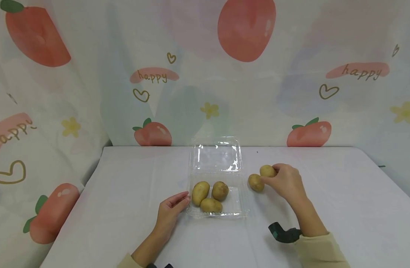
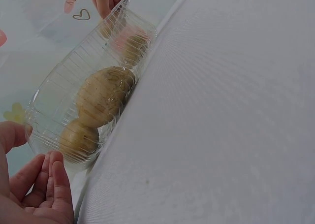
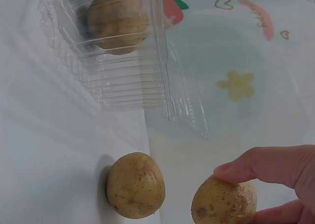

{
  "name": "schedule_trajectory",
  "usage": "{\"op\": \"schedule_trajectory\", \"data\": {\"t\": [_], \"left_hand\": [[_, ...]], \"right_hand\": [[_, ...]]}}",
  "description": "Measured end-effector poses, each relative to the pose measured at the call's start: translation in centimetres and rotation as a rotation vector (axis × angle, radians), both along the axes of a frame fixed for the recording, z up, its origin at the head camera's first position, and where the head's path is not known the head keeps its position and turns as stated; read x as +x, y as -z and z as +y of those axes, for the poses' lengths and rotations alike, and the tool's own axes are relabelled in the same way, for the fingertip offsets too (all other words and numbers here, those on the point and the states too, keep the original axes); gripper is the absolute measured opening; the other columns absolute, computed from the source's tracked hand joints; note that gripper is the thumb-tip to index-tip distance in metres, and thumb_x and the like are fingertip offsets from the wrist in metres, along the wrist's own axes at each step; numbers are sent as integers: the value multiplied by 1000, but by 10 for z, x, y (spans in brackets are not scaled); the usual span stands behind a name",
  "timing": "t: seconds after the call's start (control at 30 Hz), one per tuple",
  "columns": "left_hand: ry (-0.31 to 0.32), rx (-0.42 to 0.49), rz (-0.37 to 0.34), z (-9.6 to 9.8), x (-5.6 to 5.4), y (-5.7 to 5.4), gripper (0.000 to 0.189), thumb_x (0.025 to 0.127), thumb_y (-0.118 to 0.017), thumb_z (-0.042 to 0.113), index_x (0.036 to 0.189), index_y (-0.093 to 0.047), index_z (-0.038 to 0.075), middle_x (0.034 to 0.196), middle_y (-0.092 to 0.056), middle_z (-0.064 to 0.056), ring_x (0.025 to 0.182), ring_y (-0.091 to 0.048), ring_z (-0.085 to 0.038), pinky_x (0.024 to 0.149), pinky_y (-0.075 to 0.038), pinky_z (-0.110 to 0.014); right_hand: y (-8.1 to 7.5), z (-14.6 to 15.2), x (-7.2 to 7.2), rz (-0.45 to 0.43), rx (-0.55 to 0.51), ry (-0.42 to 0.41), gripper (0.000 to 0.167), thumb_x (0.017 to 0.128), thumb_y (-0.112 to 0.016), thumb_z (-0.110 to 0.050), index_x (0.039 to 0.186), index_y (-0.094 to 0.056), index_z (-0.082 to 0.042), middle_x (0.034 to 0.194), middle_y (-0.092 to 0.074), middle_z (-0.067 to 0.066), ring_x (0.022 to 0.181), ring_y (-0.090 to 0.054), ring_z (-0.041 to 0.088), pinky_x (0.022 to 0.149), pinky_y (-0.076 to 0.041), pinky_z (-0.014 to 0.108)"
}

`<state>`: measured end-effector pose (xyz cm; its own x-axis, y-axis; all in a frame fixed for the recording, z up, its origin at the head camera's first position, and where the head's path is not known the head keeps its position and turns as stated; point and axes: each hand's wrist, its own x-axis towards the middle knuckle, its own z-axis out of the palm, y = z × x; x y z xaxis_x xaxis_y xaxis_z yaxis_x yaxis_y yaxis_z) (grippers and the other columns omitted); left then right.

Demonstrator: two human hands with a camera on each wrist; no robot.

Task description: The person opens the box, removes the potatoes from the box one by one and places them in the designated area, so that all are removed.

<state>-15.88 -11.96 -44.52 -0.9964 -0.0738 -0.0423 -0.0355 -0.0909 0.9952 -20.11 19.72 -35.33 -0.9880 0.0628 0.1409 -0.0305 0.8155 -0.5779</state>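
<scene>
A clear plastic clamshell box lies with its lid folded back. Three potatoes sit inside: one at the left, one at the back and one at the front. My left hand touches the box's left rim, thumb above and fingers below. Right of the box, my right hand pinches a potato between thumb and fingers. Another potato rests on the table just beside the held one.
A white cloth covers the table. Behind it hangs a printed curtain that also runs along the left side. A black wrist device is strapped to my right forearm.
</scene>
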Motion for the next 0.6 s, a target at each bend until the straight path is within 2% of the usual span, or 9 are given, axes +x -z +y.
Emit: {"op": "schedule_trajectory", "data": {"t": [0.27,0.6], "left_hand": [[1,0,2,0,1,-1,36,83,-68,12,113,-61,-7,103,-64,-14,89,-59,-9,77,-48,-19],[1,8,10,0,2,-2,35,83,-68,10,112,-60,-9,100,-64,-13,87,-59,-9,76,-48,-19]], "right_hand": [[3,9,-2,-49,5,24,52,75,-72,-23,105,-56,16,95,-60,27,79,-53,31,64,-47,40],[9,12,-4,-93,-16,43,52,75,-72,-21,105,-55,18,94,-58,28,77,-53,32,65,-48,40]]}}
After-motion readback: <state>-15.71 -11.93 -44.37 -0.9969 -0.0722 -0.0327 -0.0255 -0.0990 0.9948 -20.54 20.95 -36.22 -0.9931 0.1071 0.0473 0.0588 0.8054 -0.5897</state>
